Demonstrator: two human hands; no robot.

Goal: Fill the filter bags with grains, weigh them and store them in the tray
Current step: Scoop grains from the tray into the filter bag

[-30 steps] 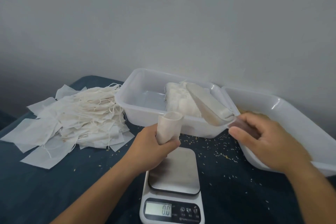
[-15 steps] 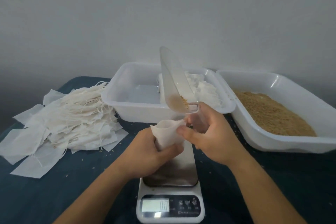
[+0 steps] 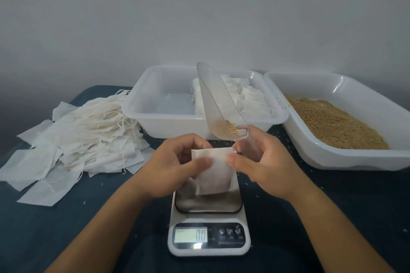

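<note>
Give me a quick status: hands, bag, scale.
Left hand pinching filter bag above the scale. Right hand pinching the bag's other edge, holding scoop with few grains. Display reads zero. Nothing in the way.

white filter bag pinched between both grips over scale, clear scoop tilted in right grip, few grains inside

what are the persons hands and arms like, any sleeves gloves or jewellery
Both the left hand and the right hand are bare, with no gloves or rings showing. Both forearms are uncovered as far as the frame shows: no sleeves, watch or bracelet. The nails look short and unpainted.
</note>
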